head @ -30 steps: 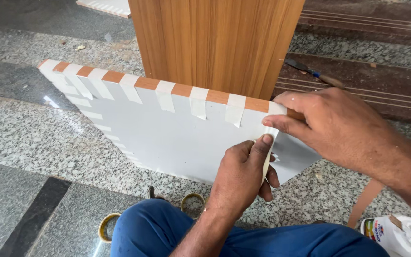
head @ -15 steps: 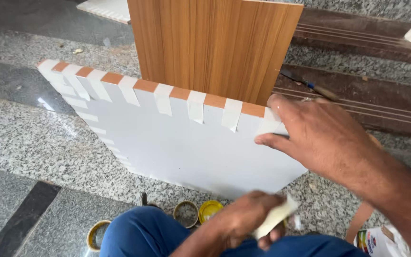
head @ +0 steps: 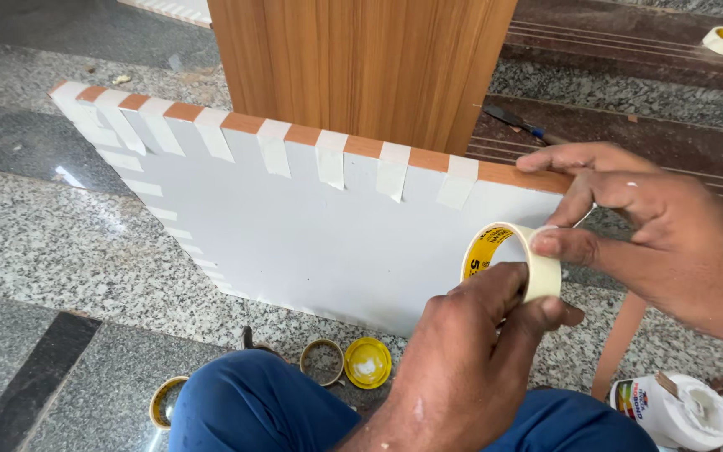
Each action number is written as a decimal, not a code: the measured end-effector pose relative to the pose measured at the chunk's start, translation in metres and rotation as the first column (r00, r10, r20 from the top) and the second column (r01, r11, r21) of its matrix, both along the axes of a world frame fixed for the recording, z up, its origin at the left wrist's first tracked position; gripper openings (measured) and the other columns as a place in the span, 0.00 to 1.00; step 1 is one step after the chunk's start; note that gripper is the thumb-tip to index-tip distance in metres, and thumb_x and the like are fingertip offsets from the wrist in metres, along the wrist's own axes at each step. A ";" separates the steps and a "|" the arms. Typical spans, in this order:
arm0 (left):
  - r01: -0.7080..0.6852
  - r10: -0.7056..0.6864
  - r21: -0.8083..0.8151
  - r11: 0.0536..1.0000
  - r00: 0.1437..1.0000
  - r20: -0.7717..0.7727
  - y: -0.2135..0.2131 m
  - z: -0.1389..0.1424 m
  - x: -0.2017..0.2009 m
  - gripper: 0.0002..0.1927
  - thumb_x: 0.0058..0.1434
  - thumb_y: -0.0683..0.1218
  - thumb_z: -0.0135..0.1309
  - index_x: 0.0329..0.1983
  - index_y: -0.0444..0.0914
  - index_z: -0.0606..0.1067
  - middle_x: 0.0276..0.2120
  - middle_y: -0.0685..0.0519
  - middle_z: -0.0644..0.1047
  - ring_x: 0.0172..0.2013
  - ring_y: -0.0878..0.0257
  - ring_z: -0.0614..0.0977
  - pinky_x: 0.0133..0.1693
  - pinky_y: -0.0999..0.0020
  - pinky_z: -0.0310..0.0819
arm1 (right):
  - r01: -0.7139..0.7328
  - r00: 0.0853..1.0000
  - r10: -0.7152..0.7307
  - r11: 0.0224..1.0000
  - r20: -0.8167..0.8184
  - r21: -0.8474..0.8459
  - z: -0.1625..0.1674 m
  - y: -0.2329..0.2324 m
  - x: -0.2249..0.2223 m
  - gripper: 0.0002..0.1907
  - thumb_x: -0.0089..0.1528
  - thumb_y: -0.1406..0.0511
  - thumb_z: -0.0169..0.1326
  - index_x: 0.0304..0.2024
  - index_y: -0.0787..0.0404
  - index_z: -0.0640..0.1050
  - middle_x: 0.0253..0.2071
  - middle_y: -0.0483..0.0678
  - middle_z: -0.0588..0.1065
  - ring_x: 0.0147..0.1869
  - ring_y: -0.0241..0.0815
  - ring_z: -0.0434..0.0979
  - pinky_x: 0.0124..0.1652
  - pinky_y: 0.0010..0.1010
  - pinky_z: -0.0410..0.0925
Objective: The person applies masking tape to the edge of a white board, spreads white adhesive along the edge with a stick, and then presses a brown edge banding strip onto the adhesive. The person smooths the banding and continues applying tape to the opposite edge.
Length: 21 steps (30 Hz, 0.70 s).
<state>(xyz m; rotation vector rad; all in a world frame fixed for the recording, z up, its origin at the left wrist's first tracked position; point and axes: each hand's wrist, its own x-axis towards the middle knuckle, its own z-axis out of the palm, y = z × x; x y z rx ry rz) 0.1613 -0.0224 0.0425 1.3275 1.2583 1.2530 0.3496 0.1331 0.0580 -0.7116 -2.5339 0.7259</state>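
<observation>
Low in the middle of the frame, your left hand (head: 470, 351) was closed around a roll of masking tape (head: 512, 259), thumb and fingers pinching its rim. Your right hand (head: 629, 226), at the right of the frame, had its thumb pressed on the roll's outer band while its loosely spread fingers rested on the top right edge of the white board (head: 294, 226). Tape strips (head: 331, 159) lined that wood-coloured edge. A wooden panel (head: 361, 67) stood behind. Near your blue-trousered knee (head: 253, 410) lay a yellow lid (head: 368, 363), and a white glue bottle (head: 671, 410) sat lower right.
</observation>
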 end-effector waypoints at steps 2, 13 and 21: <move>-0.040 0.039 0.018 0.999 0.999 0.026 0.003 -0.002 0.003 0.10 0.70 0.46 0.49 0.43 0.35 0.76 0.36 0.48 0.84 0.40 0.57 0.89 0.42 0.61 0.82 | 0.002 1.000 -0.002 0.999 0.008 0.038 0.009 0.000 -0.007 0.07 0.65 0.64 0.57 0.37 0.63 0.79 0.68 0.59 0.69 0.73 0.55 0.67 0.64 0.48 0.67; -0.223 0.222 -0.146 0.964 0.975 -0.028 0.027 0.003 0.003 0.21 0.69 0.54 0.47 0.29 0.33 0.78 0.12 0.50 0.76 0.15 0.63 0.81 0.22 0.65 0.75 | 0.350 0.929 -0.367 0.825 0.049 -0.444 0.039 0.045 -0.057 0.13 0.67 0.60 0.54 0.42 0.65 0.80 0.37 0.56 0.81 0.42 0.47 0.83 0.44 0.38 0.78; -0.158 0.171 -0.170 0.973 0.983 0.068 0.021 0.006 0.007 0.20 0.70 0.50 0.42 0.30 0.32 0.77 0.12 0.50 0.74 0.14 0.64 0.77 0.22 0.65 0.73 | 0.234 0.965 -0.246 0.672 0.086 -0.702 0.015 0.078 -0.054 0.17 0.58 0.56 0.63 0.40 0.61 0.78 0.33 0.48 0.77 0.35 0.41 0.77 0.38 0.39 0.71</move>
